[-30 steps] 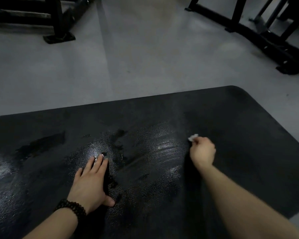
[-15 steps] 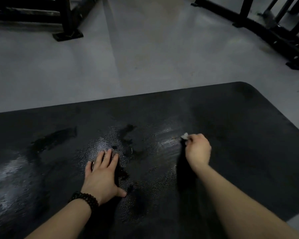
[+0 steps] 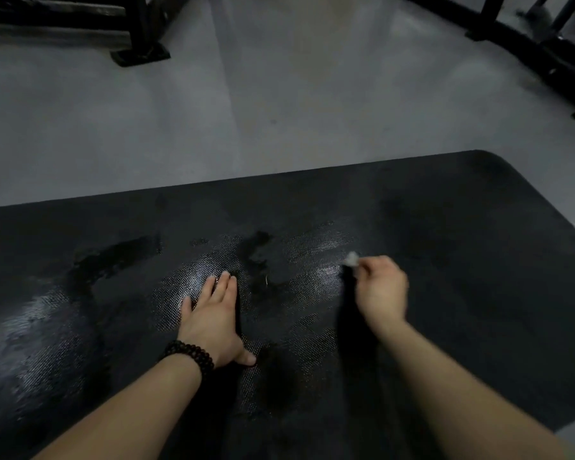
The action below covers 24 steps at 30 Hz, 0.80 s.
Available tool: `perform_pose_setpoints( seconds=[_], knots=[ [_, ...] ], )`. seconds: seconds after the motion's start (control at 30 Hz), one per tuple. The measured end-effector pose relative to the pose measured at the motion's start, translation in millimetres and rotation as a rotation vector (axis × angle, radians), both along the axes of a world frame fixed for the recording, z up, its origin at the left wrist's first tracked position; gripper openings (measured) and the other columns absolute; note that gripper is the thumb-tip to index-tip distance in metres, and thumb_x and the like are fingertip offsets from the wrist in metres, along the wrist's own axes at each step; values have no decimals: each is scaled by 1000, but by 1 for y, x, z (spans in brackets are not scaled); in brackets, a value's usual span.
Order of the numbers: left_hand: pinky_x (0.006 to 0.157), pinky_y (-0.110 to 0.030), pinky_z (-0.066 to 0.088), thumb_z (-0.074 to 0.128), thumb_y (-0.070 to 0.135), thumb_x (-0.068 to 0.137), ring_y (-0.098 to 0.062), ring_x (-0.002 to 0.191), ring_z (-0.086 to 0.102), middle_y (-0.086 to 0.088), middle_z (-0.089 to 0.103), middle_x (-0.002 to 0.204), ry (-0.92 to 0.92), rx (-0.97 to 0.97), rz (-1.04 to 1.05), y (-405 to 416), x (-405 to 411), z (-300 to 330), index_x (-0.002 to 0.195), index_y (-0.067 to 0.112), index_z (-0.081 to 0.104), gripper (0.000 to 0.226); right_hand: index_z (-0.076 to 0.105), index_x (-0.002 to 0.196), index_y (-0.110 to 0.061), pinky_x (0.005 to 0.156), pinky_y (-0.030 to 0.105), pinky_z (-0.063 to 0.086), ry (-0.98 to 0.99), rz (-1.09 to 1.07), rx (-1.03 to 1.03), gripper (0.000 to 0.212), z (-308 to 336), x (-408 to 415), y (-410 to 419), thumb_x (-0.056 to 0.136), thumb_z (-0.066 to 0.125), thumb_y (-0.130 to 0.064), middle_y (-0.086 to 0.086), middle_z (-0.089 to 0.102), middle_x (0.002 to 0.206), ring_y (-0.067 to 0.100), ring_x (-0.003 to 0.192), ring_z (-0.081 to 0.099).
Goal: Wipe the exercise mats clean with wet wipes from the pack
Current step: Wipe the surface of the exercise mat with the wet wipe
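Observation:
A black textured exercise mat (image 3: 462, 227) lies across the grey floor, with wet shiny streaks over its middle and left part. My left hand (image 3: 211, 318) rests flat on the mat, fingers together, a dark bead bracelet on the wrist. My right hand (image 3: 380, 288) is closed around a small white wet wipe (image 3: 351, 259), whose tip sticks out at the fingertips and presses on the mat. The hand is blurred by motion. No wipe pack is in view.
Grey floor (image 3: 279, 111) stretches beyond the mat's far edge. A black equipment frame with a foot plate (image 3: 140, 56) stands at the back left. Another black rack base (image 3: 528, 51) runs along the back right. The mat's rounded corner lies at the right.
My right hand with the wipe has slid leftward across the mat toward the wet patch. The view has shifted a little; my left hand stays planted.

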<state>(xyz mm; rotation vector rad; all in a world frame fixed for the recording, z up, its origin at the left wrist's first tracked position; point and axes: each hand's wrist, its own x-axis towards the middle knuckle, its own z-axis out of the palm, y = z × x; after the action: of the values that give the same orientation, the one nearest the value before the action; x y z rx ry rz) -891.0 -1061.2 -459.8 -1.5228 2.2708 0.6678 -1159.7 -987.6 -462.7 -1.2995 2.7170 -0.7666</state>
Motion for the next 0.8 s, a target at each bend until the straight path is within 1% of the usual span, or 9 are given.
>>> perform_pose_setpoints(
  seconds=[0.07,0.17,0.33,0.43,0.5,0.57,0.67,0.73,0.8],
  knots=[
    [126,-53,-4,92,61,55,-13,153,-22,11,-23,167,2,-9,1,0,0,0,161,20,-15,156,74,96,-12,77,37,48,-40,-127,81,15,1,-27,6,88,61,-14,11,66,95,35,87,62],
    [125,-52,-5,91,62,56,-13,153,-23,11,-24,167,12,-17,-8,1,3,-1,161,20,-16,156,76,97,-20,77,33,48,-42,-152,40,18,-8,16,-11,90,61,-15,9,69,98,32,85,65],
    [125,-48,-4,85,76,50,-20,153,-25,1,-32,165,-24,-72,-17,2,11,1,161,18,-16,161,75,90,-26,71,30,51,-119,362,-69,23,-22,135,-37,83,65,-7,-2,69,86,20,76,64],
    [121,-60,-6,82,80,49,-31,152,-27,-2,-29,166,-83,-67,5,0,10,6,161,26,-12,155,75,91,-21,75,34,54,-122,538,-21,17,-16,127,-38,83,64,-11,2,68,85,23,79,63],
    [123,-62,5,85,73,54,-31,155,-18,3,-18,169,-66,-15,32,-8,9,11,162,32,-3,145,76,90,-14,77,36,52,-85,423,-17,14,-11,93,-43,81,66,-8,6,67,85,28,82,62],
    [123,-58,21,88,66,59,-30,156,-7,7,-5,171,-68,-10,20,-17,11,17,161,36,8,133,75,87,-8,75,39,50,-33,164,-21,12,-7,44,-47,82,64,-6,11,65,84,33,83,60],
    [118,-52,33,89,60,62,-27,155,4,12,7,170,-59,-56,18,-23,16,18,160,38,15,124,73,92,-9,78,39,49,-32,-89,64,16,-4,-6,-54,88,58,-12,13,66,94,37,89,61],
    [118,-50,32,90,59,62,-26,154,6,13,8,169,-45,-83,34,-21,17,19,161,33,13,128,75,95,-19,78,37,51,-1,-65,102,20,-6,11,-62,89,57,-15,10,69,96,35,86,64],
    [118,-50,30,90,59,61,-24,154,7,12,8,168,-42,-108,44,-18,17,18,162,26,7,136,76,92,-25,72,32,52,8,140,76,25,-13,63,-62,82,61,-8,4,70,89,28,78,65]
  ],
)
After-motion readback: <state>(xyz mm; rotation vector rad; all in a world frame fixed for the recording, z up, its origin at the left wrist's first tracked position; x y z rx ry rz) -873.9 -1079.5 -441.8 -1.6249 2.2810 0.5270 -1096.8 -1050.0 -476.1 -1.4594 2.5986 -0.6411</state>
